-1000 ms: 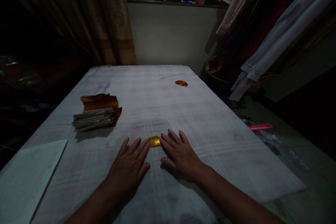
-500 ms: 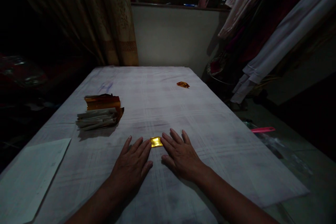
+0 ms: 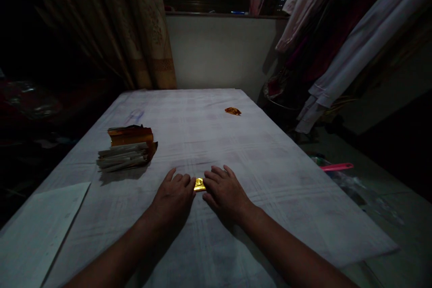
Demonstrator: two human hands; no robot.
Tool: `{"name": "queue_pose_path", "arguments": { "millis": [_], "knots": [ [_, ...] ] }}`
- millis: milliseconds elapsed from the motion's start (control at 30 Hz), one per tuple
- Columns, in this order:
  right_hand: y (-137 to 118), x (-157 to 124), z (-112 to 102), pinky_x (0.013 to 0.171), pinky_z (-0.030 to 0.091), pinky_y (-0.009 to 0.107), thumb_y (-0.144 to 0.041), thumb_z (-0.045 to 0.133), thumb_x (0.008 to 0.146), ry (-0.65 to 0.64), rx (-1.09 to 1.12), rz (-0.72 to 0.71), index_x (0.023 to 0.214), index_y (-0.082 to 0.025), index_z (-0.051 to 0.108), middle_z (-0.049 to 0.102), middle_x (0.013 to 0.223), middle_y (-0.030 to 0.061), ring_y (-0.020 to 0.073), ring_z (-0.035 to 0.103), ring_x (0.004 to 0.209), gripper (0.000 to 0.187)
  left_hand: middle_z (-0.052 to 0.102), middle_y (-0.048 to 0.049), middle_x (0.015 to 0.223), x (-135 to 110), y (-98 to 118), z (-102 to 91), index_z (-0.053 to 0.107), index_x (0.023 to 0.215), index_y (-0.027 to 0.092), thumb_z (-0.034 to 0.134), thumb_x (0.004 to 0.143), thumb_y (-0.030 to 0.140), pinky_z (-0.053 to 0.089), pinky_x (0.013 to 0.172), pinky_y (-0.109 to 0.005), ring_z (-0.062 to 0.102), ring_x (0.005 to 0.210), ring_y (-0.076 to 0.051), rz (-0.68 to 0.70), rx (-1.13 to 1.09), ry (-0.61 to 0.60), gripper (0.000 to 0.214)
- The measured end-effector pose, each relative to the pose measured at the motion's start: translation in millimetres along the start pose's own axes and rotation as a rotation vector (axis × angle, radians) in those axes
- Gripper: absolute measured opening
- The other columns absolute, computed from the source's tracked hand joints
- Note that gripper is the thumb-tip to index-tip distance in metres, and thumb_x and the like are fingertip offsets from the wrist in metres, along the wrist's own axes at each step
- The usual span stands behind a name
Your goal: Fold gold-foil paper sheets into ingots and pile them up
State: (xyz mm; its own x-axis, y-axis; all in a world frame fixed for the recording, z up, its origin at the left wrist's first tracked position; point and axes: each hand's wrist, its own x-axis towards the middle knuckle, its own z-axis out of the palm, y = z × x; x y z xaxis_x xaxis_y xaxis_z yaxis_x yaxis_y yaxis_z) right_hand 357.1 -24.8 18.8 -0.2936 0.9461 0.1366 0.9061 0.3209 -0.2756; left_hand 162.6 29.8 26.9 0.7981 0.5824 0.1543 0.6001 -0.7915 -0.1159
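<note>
A small piece of shiny gold foil paper lies on the pale checked cloth in front of me, its middle showing between my hands. My left hand is closed on its left end, fingers curled and thumb tucked from sight. At the right end, my right hand has its fingers bent and pinched on the foil. Both hands rest low at the cloth, and the ends of the foil are hidden under the fingers.
A stack of gold foil paper stands left of my hands. Nearer lies a white sheet. A folded gold foil piece sits at the far right of the cloth-covered table. Clothes hang beyond the right edge.
My fingers, which lay flat and stretched at both ends of the foil, have curled in and closed on it. The visible gold strip looks narrower from front to back.
</note>
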Motion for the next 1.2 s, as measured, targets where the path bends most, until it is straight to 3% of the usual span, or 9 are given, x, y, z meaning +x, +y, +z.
{"name": "queue_pose_path", "arguments": {
  "millis": [167,300,400,533,667,800,900,1033,1200],
  "knots": [
    [3,3,2,0.108,0.037,0.045,-0.025,0.059,0.097,0.099,-0.034,-0.083,0.105,-0.021,0.07,0.073,0.114,0.0079,0.0256,0.06,0.115,0.014,0.07,-0.0078,0.085,-2,-3,-0.3,0.066,0.097,0.017,0.047,0.093,0.007,0.045,0.099,-0.049,0.066,0.08,-0.025,0.051,-0.031,0.064,0.022],
    [3,1,4,0.091,0.044,0.038,-0.025,0.05,0.101,0.155,0.039,-0.006,0.091,-0.02,0.069,0.073,0.095,0.0065,0.0216,0.063,0.093,0.022,0.068,-0.0041,0.076,-11,-4,-3.9,0.064,0.091,0.02,0.046,0.098,0.018,0.049,0.076,-0.038,0.065,0.073,-0.023,-0.095,-0.211,0.074,0.02],
    [0,2,6,0.089,0.044,0.036,-0.027,0.057,0.098,0.159,0.116,0.113,0.083,-0.021,0.068,0.071,0.096,0.0057,0.0217,0.063,0.097,0.019,0.071,-0.0035,0.08,-18,0,-4.4,0.064,0.103,0.02,0.046,0.101,0.027,0.047,0.068,-0.034,0.066,0.073,-0.023,-0.266,-0.33,0.054,0.02],
    [-4,4,12,0.095,0.044,0.04,-0.03,0.068,0.092,0.216,0.13,0.202,0.078,-0.021,0.067,0.07,0.105,0.0076,0.0246,0.061,0.106,0.017,0.069,-0.0059,0.081,-23,7,-2.1,0.065,0.096,0.019,0.048,0.1,0.028,0.045,0.076,-0.039,0.064,0.078,-0.025,-0.294,-0.232,0.069,0.019],
    [-4,5,17,0.099,0.043,0.043,-0.029,0.063,0.095,0.246,0.087,0.237,0.094,-0.021,0.069,0.069,0.118,0.0101,0.0268,0.059,0.114,0.01,0.069,-0.0082,0.093,-27,8,-0.2,0.064,0.091,0.02,0.047,0.1,0.025,0.046,0.078,-0.04,0.062,0.085,-0.026,-0.298,-0.177,0.122,0.019],
    [-9,2,19,0.109,0.038,0.051,-0.024,0.048,0.1,0.199,0.035,0.188,0.129,-0.02,0.063,0.061,0.14,0.0127,0.0295,0.052,0.131,0.032,0.071,-0.0064,0.097,-32,7,3.6,0.065,0.092,0.021,0.045,0.099,0.019,0.048,0.08,-0.04,0.063,0.087,-0.024,-0.205,-0.177,0.153,0.021],
    [-20,-4,20,0.119,0.027,0.056,-0.03,0.043,0.103,0.044,0.021,0.043,0.146,-0.019,0.052,0.05,0.154,0.0114,0.0301,0.039,0.145,0.045,0.073,-0.006,0.091,-35,7,5.4,0.067,0.092,0.02,0.047,0.097,0.012,0.049,0.079,-0.041,0.065,0.083,-0.024,-0.129,-0.15,0.155,0.022],
    [-30,-15,18,0.123,0.018,0.059,-0.052,0.044,0.103,-0.127,0.05,-0.044,0.155,-0.015,0.038,0.033,0.163,0.0124,0.0298,0.029,0.151,0.064,0.075,-0.0071,0.102,-41,5,1.3,0.068,0.107,0.019,0.047,0.095,0.008,0.049,0.082,-0.041,0.068,0.09,-0.024,-0.063,-0.157,0.191,0.027],
    [-16,-27,11,0.123,0.013,0.064,-0.057,0.041,0.103,-0.134,0.015,0.049,0.155,-0.017,0.039,0.032,0.163,0.0126,0.0315,0.028,0.152,0.066,0.076,-0.0074,0.106,-42,6,-8.5,0.069,0.113,0.02,0.048,0.098,0.017,0.048,0.089,-0.047,0.067,0.096,-0.027,-0.074,-0.156,0.159,0.026]
  ]
}}
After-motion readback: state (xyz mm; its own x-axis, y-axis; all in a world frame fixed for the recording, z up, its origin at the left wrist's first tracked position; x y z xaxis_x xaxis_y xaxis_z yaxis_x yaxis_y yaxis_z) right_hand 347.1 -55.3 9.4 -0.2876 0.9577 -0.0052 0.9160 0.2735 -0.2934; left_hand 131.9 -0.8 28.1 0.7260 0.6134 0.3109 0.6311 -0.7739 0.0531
